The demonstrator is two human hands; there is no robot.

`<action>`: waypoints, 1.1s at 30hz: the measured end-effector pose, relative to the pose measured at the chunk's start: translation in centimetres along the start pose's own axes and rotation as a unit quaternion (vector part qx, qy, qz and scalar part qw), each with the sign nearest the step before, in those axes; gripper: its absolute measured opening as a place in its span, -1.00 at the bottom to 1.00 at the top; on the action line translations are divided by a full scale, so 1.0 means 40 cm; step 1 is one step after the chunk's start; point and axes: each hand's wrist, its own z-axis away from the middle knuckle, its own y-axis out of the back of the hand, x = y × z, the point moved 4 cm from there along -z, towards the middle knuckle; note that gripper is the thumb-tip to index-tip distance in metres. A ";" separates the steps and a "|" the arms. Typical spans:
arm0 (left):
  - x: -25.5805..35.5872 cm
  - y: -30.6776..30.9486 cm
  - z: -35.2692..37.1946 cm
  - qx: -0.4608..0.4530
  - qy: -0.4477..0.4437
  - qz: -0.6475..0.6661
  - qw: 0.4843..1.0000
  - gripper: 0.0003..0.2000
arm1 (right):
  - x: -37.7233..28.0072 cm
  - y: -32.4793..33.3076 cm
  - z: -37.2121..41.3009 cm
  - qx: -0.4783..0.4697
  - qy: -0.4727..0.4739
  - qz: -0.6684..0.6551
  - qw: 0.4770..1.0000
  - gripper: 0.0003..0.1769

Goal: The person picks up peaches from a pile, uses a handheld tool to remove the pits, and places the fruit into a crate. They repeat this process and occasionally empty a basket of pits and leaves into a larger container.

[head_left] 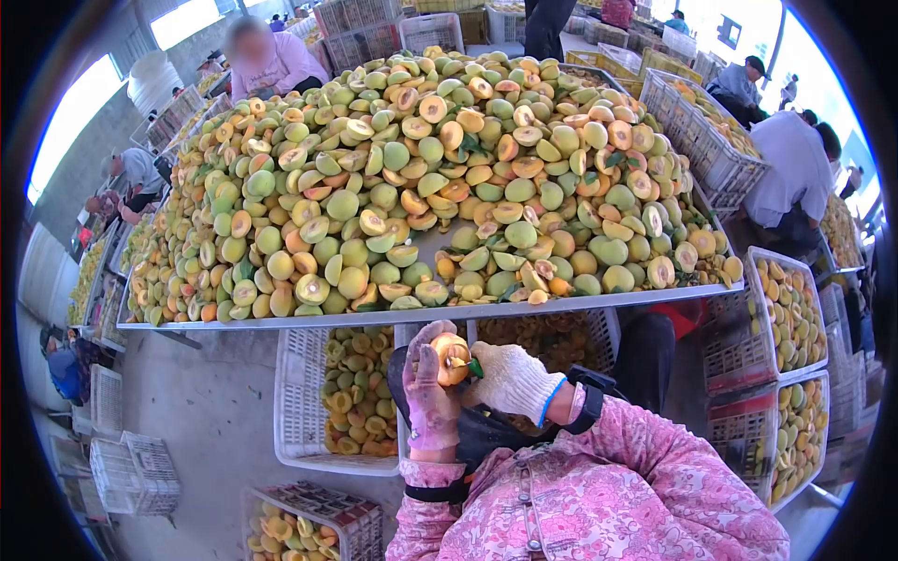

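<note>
Between the fingers and thumb of my left hand [433, 397], in a stained pinkish glove, is a peach half [452, 359], cut face showing. My right hand [514, 381], in a white knit glove with a blue cuff edge, is closed close against the fruit. A small tool with a green part [476, 367] shows at its fingertips, and its tip overlaps the cut face. Both hands are just below the near edge of a metal table [421, 318], heaped with halved peaches [412, 187], green to orange.
White crates [299, 411] of peach halves stand beneath the table edge. More filled crates [781, 430] are stacked at right, another crate [313, 524] at lower left. A co-worker [271, 61] sits across the heap; other people [790, 168] sit at right and far left.
</note>
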 end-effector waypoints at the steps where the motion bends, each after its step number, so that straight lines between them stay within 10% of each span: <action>1: 0.000 -0.001 0.000 -0.001 0.005 -0.007 1.000 -0.53 | -0.001 -0.001 -0.004 -0.002 -0.001 -0.002 1.000 -0.37; 15: -0.055 -0.052 -0.034 -0.132 0.078 -0.201 0.968 -0.56 | 0.102 -0.113 -0.008 0.042 0.026 -0.169 0.984 -0.45; 18: -0.067 -0.130 -0.044 -0.245 0.157 -0.265 0.919 -0.54 | 0.138 -0.128 0.038 -0.036 -0.108 -0.422 0.900 -0.53; 25: -0.086 -0.314 -0.046 -0.404 0.250 -0.273 0.836 -0.69 | 0.165 -0.076 0.119 0.184 -0.047 -0.537 0.822 -0.89; 26: -0.078 -0.322 -0.047 -0.408 0.271 -0.264 0.831 -0.71 | 0.140 -0.033 0.176 0.055 -0.085 -0.602 0.792 -0.86; 33: -0.111 -0.229 -0.075 -0.384 0.251 -0.193 0.867 -0.38 | 0.136 -0.098 0.119 -0.023 -0.051 -0.606 0.793 -0.81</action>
